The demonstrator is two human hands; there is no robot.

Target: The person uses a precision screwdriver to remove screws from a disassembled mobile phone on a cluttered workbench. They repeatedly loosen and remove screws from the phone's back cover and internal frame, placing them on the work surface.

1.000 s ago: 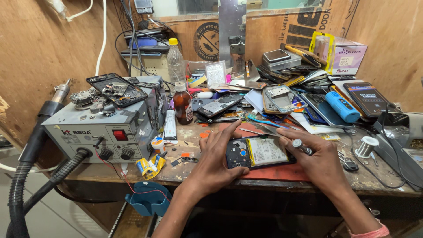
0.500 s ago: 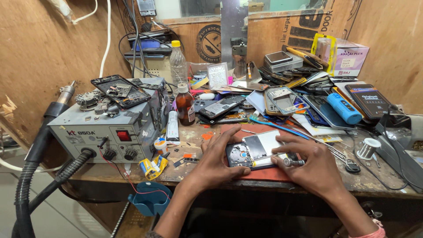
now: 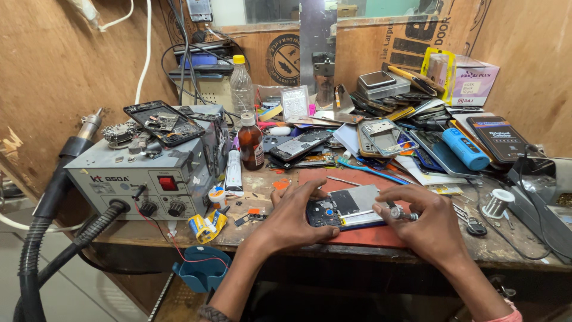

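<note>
An opened phone (image 3: 348,207) lies back-up on a red mat (image 3: 369,237) near the bench's front edge, its circuit board and a silver plate showing. My left hand (image 3: 293,216) grips the phone's left end, fingers curled over the top and thumb below. My right hand (image 3: 424,219) rests at the phone's right end and is closed around a small metal screwdriver (image 3: 404,213), whose tip points left over the phone.
A grey hot-air rework station (image 3: 149,173) with a hose stands at left, a bare phone frame (image 3: 164,123) on top. A brown bottle (image 3: 251,143), a plastic bottle (image 3: 241,83), a solder spool (image 3: 496,203), a blue cylinder (image 3: 465,148) and several phones and parts crowd the back.
My right hand came in from the right with the screwdriver and settled over the phone's right end. My left hand kept its hold on the phone. The view shifted slightly.
</note>
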